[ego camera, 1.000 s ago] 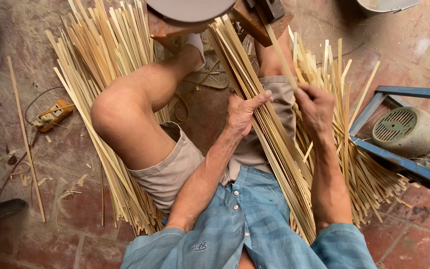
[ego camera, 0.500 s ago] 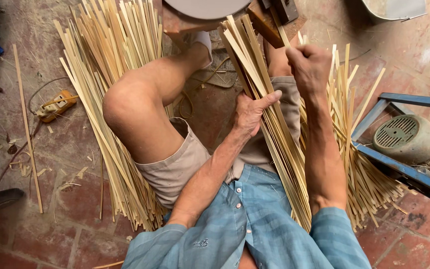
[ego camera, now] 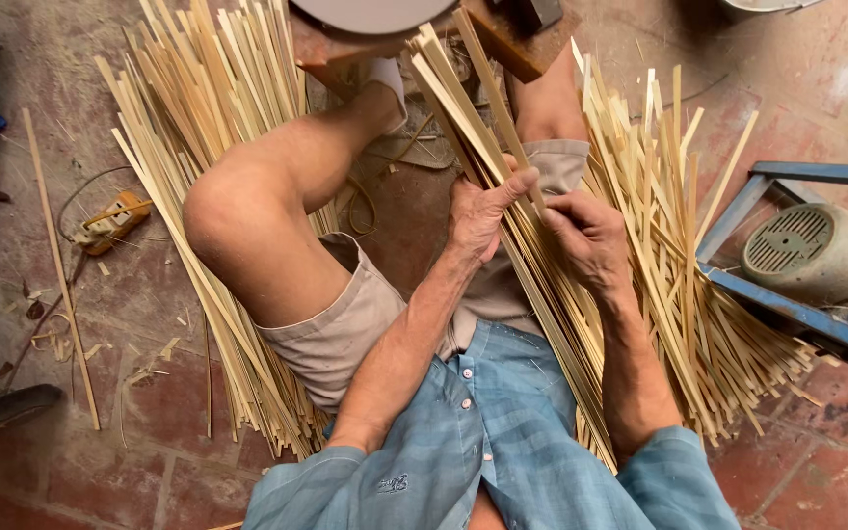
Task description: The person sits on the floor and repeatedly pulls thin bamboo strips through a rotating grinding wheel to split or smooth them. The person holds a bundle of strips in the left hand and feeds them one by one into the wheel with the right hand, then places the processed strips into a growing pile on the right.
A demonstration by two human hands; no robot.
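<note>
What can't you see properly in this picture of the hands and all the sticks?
All in the head view:
- Round grey thing: cut off by the top edge.
- Lower ends of the held bamboo strips: hidden behind the right forearm.
- Left hand palm: turned away.
- Motor base: hidden by the blue frame.

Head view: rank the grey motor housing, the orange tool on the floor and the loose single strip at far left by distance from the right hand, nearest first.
From the right hand:
1. Grey motor housing, in the blue frame at its right.
2. Orange tool, on the brick floor beyond the raised knee.
3. Loose single strip, farthest left, just past the tool.
</note>
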